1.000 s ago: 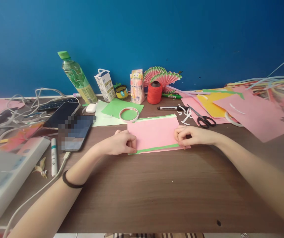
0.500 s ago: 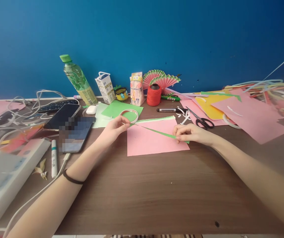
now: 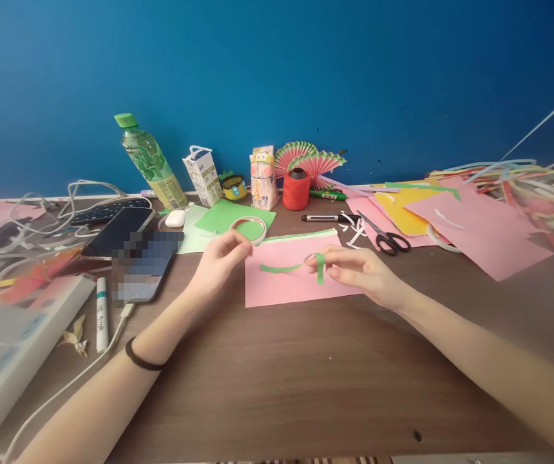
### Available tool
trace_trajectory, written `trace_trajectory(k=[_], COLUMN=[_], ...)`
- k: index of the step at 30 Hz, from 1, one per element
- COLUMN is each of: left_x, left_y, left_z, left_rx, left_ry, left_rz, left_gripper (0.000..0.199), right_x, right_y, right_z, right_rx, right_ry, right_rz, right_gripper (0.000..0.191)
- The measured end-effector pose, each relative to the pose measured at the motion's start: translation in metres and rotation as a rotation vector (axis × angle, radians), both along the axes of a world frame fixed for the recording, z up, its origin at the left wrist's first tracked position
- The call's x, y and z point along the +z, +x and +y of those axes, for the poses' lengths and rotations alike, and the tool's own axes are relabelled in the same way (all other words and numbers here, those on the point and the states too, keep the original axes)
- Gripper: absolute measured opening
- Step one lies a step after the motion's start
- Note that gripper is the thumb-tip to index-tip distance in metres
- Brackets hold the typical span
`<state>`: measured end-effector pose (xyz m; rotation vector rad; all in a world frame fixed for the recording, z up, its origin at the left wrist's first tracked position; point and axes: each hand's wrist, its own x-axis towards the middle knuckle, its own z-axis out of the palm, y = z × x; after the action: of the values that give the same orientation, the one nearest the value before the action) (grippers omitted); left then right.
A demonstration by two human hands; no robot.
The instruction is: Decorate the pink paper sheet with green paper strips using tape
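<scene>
One brown wood-grain table (image 3: 257, 386) nearest. Right hand (image 3: 366, 272) pinching a green paper strip (image 3: 279, 269), part dangling over the fingers, part reaching left, seen over a pink sheet (image 3: 289, 290). Left hand (image 3: 221, 258) loosely curled, near the strip's left end but apart from it; cannot tell whether anything sits between its fingertips. Just beyond: tape roll (image 3: 261, 238) partly on green paper (image 3: 219, 216); scissors (image 3: 393, 242) and black marker (image 3: 328, 218) off right. Farther: red thread spool (image 3: 296, 193), pink-green fans (image 3: 323, 166) behind it, then blue wall (image 3: 277, 64)
</scene>
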<state>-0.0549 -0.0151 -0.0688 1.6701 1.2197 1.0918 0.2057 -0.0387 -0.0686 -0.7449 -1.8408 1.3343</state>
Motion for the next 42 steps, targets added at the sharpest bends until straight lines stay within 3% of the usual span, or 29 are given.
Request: trace_trajectory(k=[3, 6, 9, 13, 17, 20, 26, 30, 33, 38, 42], left_x=[0.008, 0.014, 0.013, 0.009, 0.009, 0.010, 0.011, 0.010, 0.011, 0.015, 0.017], left_y=[0.011, 0.021, 0.025, 0.026, 0.024, 0.021, 0.013, 0.004, -0.003, -0.010, -0.014], left_z=[-0.014, -0.024, -0.028, -0.029, -0.029, -0.027, -0.019, -0.010, -0.005, 0.000, 0.005], left_rx=[-0.296, -0.414, -0.438, -0.470, -0.496, -0.523, -0.570, -0.528, -0.490, -0.499, -0.559], left_ry=[-0.135, -0.137, -0.128, -0.241, -0.338, -0.368, -0.361, -0.314, -0.319, -0.288, -0.192], left_rz=[0.126, 0.144, 0.135, 0.089, 0.056, 0.068, 0.112, 0.164, 0.229, 0.373, 0.480], left_gripper=[0.032, 0.026, 0.023, 0.022, 0.024, 0.023, 0.024, 0.031, 0.034, 0.032, 0.034], right_x=[0.003, 0.002, -0.002, -0.005, -0.011, -0.017, -0.018, -0.016, -0.017, -0.015, -0.010], right_y=[-0.008, -0.014, -0.017, -0.018, -0.017, -0.014, -0.006, 0.000, 0.007, 0.020, 0.026], right_z=[-0.008, -0.014, -0.017, -0.020, -0.017, -0.010, 0.004, 0.012, 0.020, 0.029, 0.029], right_rx=[0.071, 0.133, 0.176, 0.180, 0.041, -0.075, -0.084, -0.138, -0.194, -0.062, -0.047], right_ry=[0.041, 0.062, 0.100, 0.157, 0.185, 0.183, -0.151, -0.328, -0.372, -0.457, -0.469], right_rz=[-0.037, -0.079, -0.132, -0.254, -0.380, -0.319, 0.137, 0.362, 0.321, 0.187, 0.055], right_gripper=[0.036, 0.049, 0.058, 0.064, 0.063, 0.063, 0.056, 0.033, 0.024, 0.038, 0.031])
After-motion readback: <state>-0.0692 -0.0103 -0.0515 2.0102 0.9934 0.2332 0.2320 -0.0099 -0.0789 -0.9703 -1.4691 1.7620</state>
